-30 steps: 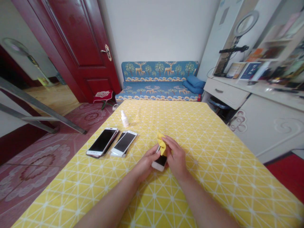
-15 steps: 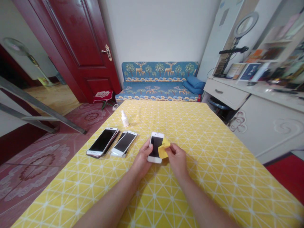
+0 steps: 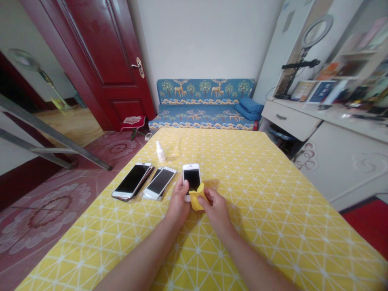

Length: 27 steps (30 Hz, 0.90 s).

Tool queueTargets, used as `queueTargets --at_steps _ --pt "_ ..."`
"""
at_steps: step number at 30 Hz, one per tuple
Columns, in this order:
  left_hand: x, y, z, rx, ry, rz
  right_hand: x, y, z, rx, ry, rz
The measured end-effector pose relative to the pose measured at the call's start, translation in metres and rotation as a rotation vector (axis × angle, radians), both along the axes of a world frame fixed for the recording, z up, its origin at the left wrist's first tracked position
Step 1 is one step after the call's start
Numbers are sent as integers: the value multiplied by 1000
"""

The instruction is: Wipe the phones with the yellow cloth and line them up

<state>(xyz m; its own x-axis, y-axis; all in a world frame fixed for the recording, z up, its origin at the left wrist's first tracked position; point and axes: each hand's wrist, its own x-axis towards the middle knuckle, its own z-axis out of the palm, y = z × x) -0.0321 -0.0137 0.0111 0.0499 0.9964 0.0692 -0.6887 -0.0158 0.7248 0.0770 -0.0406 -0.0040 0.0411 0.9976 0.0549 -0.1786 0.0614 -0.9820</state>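
A white smartphone [image 3: 192,176] with a dark screen is held above the table by my left hand [image 3: 179,202], whose thumb lies along the phone's left edge. In my right hand [image 3: 216,205] a small yellow cloth [image 3: 197,201] is pinched between thumb and fingers. The cloth covers the phone's lower right end and hides that part of it. To the left lie two more white phones [image 3: 160,183], one partly over the other, and a larger white phone [image 3: 133,180] on top of a dark one. Behind them stands a small white spray bottle [image 3: 160,152].
A yellow patterned cloth covers the table [image 3: 273,210]. Beyond it is a blue sofa [image 3: 206,111]. A white cabinet [image 3: 342,153] with a ring light [image 3: 317,31] stands on the right. At the left are a red door [image 3: 103,52], a stool [image 3: 133,122] and a metal ladder [image 3: 57,137].
The phone has moved slightly left in my left hand. My right hand has brought the cloth from the phone's right edge down to its lower end.
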Motion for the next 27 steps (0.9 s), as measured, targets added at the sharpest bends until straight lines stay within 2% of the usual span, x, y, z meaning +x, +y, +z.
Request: queueTargets --at_steps 3,8,11,15,20,27 --pt "-3 0 1 7 49 -28 4 0 2 3 -22 -67" --pt "-9 -1 -1 -64 252 -86 25 6 6 61 -96 -399" --pt "-7 -2 -4 -134 256 -124 33 9 7 78 -108 -478" --pt "-5 -1 -6 -165 135 -53 30 8 9 51 -117 -457" --pt "-7 3 -8 -208 11 45 17 3 9 1 -139 -283" --pt "-10 6 -7 -255 -148 63 7 -3 9 -56 -107 -121"
